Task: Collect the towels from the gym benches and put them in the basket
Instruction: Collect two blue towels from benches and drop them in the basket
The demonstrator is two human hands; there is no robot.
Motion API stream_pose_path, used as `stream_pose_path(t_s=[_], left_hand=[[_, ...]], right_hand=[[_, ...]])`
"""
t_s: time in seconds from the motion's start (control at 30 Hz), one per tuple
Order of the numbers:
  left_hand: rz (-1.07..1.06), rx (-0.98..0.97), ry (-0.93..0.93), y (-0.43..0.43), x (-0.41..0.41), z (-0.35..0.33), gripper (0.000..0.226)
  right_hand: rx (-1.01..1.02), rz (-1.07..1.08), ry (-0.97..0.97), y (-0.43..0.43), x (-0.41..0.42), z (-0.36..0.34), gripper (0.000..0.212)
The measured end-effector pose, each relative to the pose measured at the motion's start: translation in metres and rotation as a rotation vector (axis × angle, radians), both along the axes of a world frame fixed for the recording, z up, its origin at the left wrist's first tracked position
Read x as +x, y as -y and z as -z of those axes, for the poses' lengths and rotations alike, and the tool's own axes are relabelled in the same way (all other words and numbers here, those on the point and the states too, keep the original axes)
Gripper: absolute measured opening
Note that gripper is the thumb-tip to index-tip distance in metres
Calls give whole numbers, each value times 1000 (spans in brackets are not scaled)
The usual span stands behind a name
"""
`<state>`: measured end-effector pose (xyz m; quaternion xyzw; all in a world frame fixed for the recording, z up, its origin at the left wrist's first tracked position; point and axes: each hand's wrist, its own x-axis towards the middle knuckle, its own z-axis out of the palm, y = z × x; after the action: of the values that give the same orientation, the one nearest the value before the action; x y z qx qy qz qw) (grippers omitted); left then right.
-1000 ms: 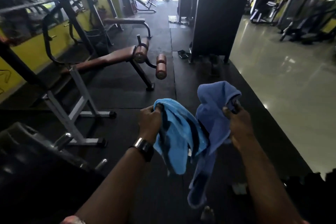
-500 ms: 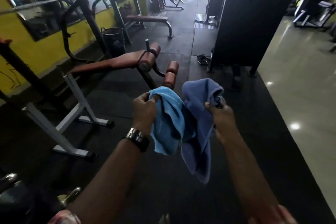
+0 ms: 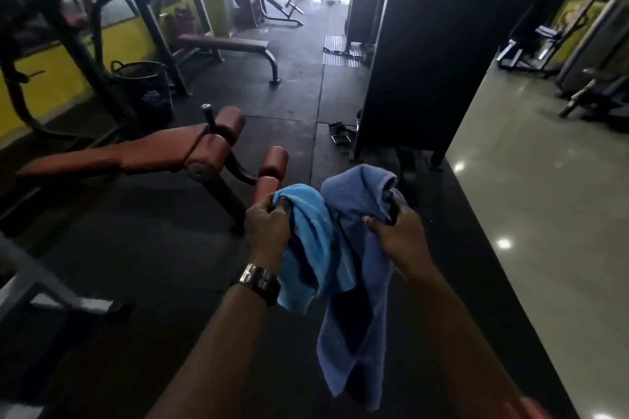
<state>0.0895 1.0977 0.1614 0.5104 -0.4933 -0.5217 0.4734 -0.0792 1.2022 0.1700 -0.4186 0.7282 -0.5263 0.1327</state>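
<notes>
Carrying stage: left hand (image 3: 267, 230) clenched round the light blue towel (image 3: 306, 241), right hand (image 3: 400, 241) clenched round the darker towel (image 3: 354, 333). Basket (image 3: 146, 85) sits at ten o'clock, well apart. Next, I'd say: walk over, drop both in.

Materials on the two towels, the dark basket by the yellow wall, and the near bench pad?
Light blue towel: terry, likely cotton; fuzzy nap, soft folds.
Darker blue towel: flatter cloth that hangs limp; fibre unclear.
Basket: dark, looks woven or mesh, with a loop handle; too dim to be sure.
Bench pad: reddish-brown vinyl or leatherette; smooth, dull sheen.
</notes>
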Motion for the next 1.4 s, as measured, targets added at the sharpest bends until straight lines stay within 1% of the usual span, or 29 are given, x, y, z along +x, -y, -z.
stream_pose_path(t_s=[0.07,0.17,0.23,0.3,0.37,0.4,0.43,0.5,0.53,0.6,0.67,0.77,0.83,0.93,1.0,1.13,1.2,1.27,1.33,1.4], left_hand=[[23,-34,70,39,-33,-2,14],[51,-128,162,91,-73,0,11],[80,-143,207,129,-99,9,10],[109,-141,266,166,-124,21,14],[127,-153,264,205,-151,29,10],[122,-180,277,223,-165,31,12],[104,-213,303,246,-182,32,18],[83,-250,383,282,-207,29,20],[59,-248,423,312,-226,26,18],[38,-226,445,356,-255,17,16],[12,-200,384,393,-279,8,14],[-54,-86,306,447,-315,6,13],[-94,-10,227,481,-333,9,14],[-152,110,4,548,-365,17,19],[-181,133,-109,594,-385,21,23],[-174,155,-326,721,-429,10,25],[-159,128,-365,771,-446,-6,23],[-150,109,-339,830,-465,-21,19],[-137,125,-328,878,-481,-29,17],[-151,163,-325,927,-497,-33,19]], right_hand=[[3,61,-2,38,-36,-2,44],[25,102,57,89,-85,2,38],[28,119,83,126,-119,11,31],[36,120,86,165,-150,21,19],[19,138,129,209,-185,29,11],[8,153,161,231,-202,34,14],[4,158,196,259,-221,37,22],[6,147,269,302,-246,41,51],[14,108,300,336,-267,41,60],[54,-5,328,388,-298,37,70],[76,-115,365,435,-324,31,77],[110,-216,480,504,-362,31,83],[124,-263,464,542,-380,33,84],[78,-278,432,612,-409,40,75],[8,-246,450,657,-427,43,66],[-42,-215,406,772,-471,42,63],[-43,-229,419,818,-488,33,62],[-44,-226,427,873,-505,23,61],[-43,-237,415,922,-518,14,61],[-46,-240,442,974,-534,10,61]])
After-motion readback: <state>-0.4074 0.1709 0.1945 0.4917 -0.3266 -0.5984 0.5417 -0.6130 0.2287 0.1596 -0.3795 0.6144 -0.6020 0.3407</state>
